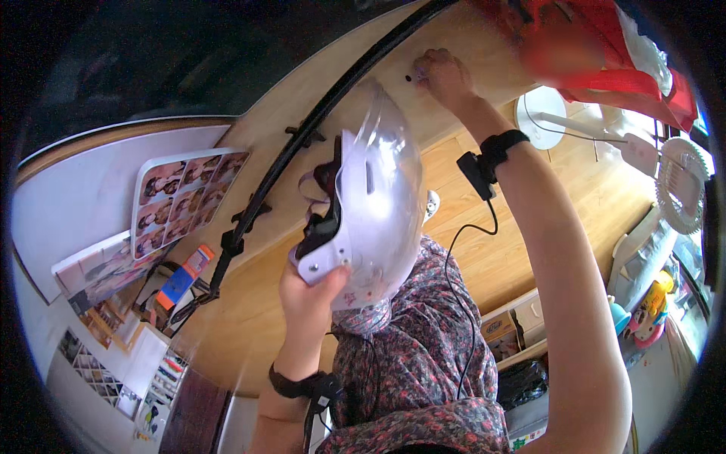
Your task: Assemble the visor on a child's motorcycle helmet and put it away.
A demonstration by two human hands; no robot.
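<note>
My left hand grips the lower edge of a pale lilac helmet, with the thumb on its outside near a riveted tab. The helmet is held tilted over the wooden table, its black lining and a strap facing left. A clear visor covers its front. My right hand reaches to the far part of the table, fingers curled together at the surface. Something small and purplish shows at its fingertips, too small to name. Beside them lies a small black piece.
A black bar with clamps crosses in front of the helmet. At the right stand a white fan and red bags. A photo board leans at the left. Black cables run from both wristbands.
</note>
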